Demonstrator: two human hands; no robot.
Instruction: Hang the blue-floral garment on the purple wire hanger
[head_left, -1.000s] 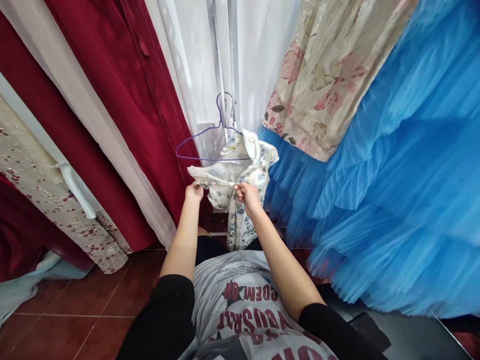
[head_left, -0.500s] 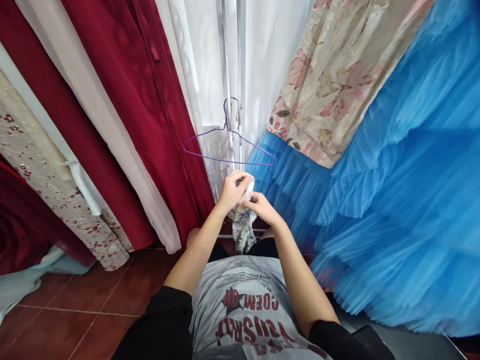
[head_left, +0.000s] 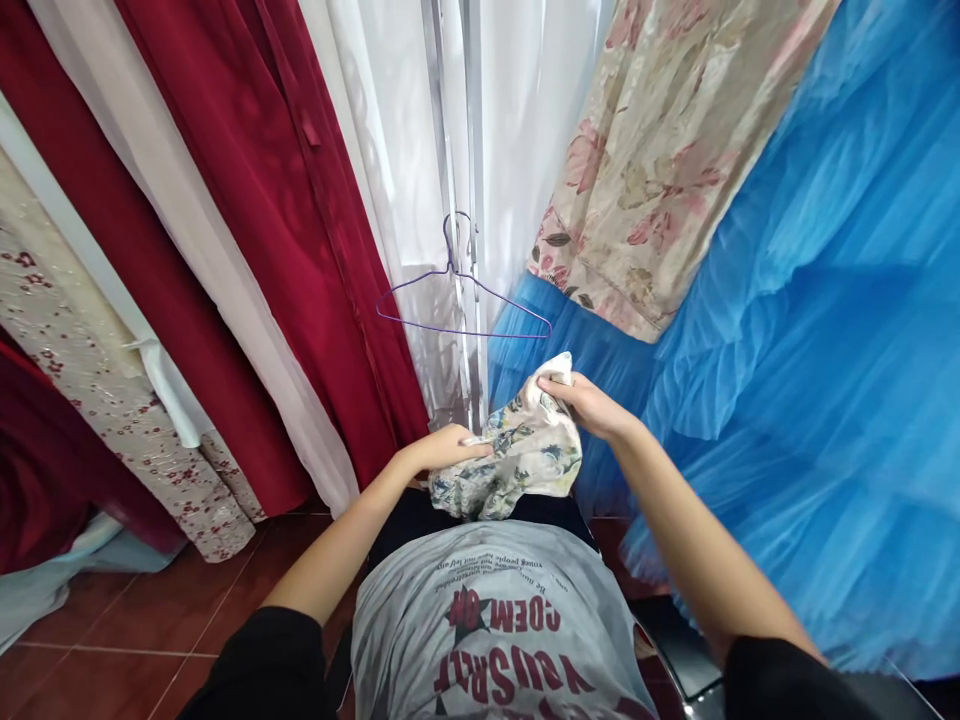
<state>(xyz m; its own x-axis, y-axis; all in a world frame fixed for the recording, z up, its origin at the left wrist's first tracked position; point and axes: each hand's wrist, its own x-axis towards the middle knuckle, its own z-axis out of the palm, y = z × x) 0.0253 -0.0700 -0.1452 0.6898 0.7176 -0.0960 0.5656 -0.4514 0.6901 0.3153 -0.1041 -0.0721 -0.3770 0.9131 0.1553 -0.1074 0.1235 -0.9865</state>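
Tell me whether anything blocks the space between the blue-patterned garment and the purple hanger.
Nothing visible does: the left hand and right hand hold the blue-patterned garment below the purple hanger in the picture, with no object seen in the gap.

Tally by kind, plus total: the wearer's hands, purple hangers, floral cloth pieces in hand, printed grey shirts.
Hands: 2 (left hand, right hand)
Purple hanger: 1
Floral cloth: 1
Printed grey shirt: 1
Total: 5

Red at Left, Blue at Right

Smooth dark-red cloth (head_left: 262, 200) is hanging near cream fabric with small red flowers (head_left: 97, 420). Pink-flowered beige cloth (head_left: 660, 180) is hanging beside a bright-blue layered tulle skirt (head_left: 840, 400). Reddish-brown floor tiles (head_left: 142, 605) are showing below.
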